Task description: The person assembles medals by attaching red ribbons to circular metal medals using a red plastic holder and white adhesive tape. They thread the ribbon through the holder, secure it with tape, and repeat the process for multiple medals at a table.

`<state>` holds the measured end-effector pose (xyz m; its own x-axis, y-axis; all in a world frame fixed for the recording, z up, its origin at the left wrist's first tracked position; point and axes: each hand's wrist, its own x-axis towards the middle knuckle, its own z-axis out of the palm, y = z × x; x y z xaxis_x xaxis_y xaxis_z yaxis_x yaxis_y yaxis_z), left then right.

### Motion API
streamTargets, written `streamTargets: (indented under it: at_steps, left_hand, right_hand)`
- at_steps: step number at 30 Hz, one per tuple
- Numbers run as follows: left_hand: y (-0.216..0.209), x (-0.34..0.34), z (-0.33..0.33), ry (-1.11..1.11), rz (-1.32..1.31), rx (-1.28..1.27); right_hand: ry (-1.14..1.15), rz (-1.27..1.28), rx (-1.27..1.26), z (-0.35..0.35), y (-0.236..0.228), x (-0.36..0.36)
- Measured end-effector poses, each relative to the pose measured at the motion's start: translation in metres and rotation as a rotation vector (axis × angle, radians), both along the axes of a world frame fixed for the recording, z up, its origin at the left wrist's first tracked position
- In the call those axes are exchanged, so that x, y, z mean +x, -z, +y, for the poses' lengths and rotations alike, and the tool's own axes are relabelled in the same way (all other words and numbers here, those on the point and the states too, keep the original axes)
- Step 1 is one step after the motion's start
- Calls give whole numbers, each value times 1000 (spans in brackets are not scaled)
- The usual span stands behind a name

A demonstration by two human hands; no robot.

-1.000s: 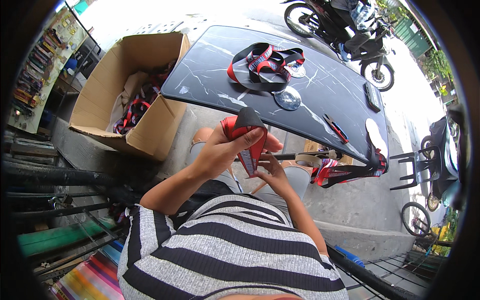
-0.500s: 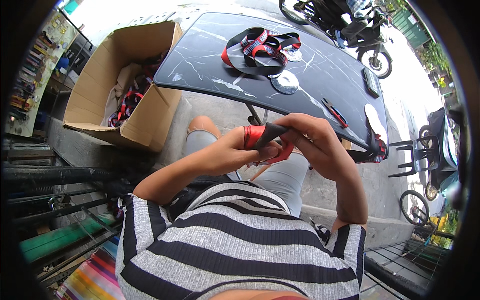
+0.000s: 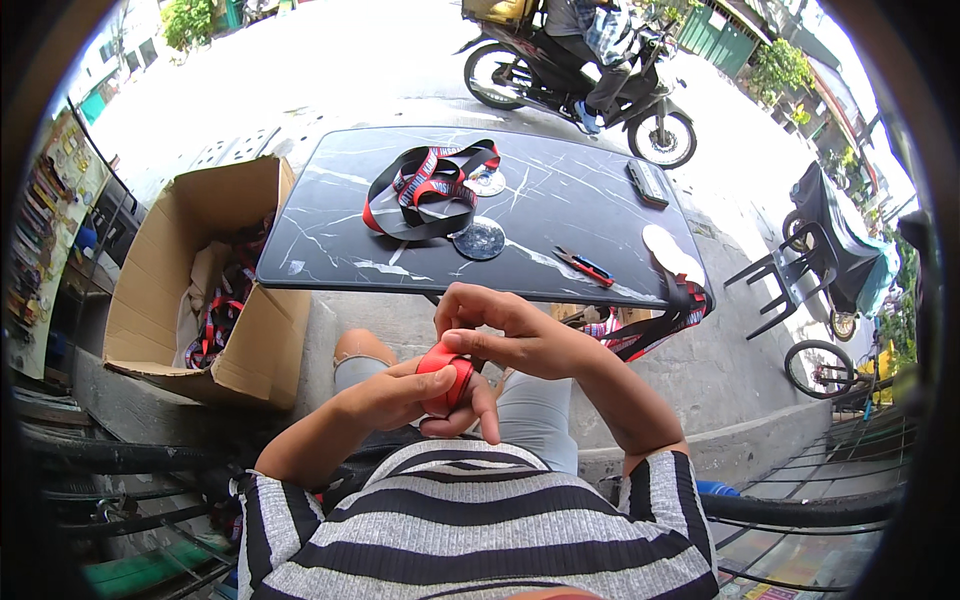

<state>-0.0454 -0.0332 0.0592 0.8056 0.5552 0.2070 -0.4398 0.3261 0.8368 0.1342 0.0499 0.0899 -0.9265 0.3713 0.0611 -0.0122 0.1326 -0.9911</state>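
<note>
Above my lap, a red ribbon strap (image 3: 447,368) is bunched between my two hands. My left hand (image 3: 405,397) pinches it from below with the thumb pressed on the red cloth. The fingers of my right hand (image 3: 505,332) are bent over the strap's upper edge, thumb against it. Past my hands, a loosely looped red-and-black ribbon (image 3: 432,190) with printing lies on the black marble-patterned table (image 3: 350,240). Beside it rests a round silvery disc (image 3: 479,240), and a second disc (image 3: 486,183) is partly covered by the loops.
Cutters with red-and-blue handles (image 3: 584,266) lie near the table's front edge. A dark device (image 3: 648,184) and a white oval piece (image 3: 665,247) are farther right; ribbons (image 3: 685,305) hang off that corner. A cardboard box (image 3: 260,330) with ribbons stands left. A motorcycle with a rider (image 3: 580,70) is beyond.
The view has tilted up, showing more street. My hands have shifted on the strap: the black fold that stood up between them is gone from sight and red cloth is gathered there.
</note>
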Motion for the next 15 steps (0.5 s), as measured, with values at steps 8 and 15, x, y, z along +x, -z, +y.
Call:
streamTargets:
  at_steps: [8, 15]
  left_hand:
    - [-47, -6, 0, -150, 131, -38]
    - [-54, 9, 4, -286, 173, -183]
  right_hand:
    - [137, 82, -208, -25, 73, 26]
    - [298, 578, -381, -5, 68, 43]
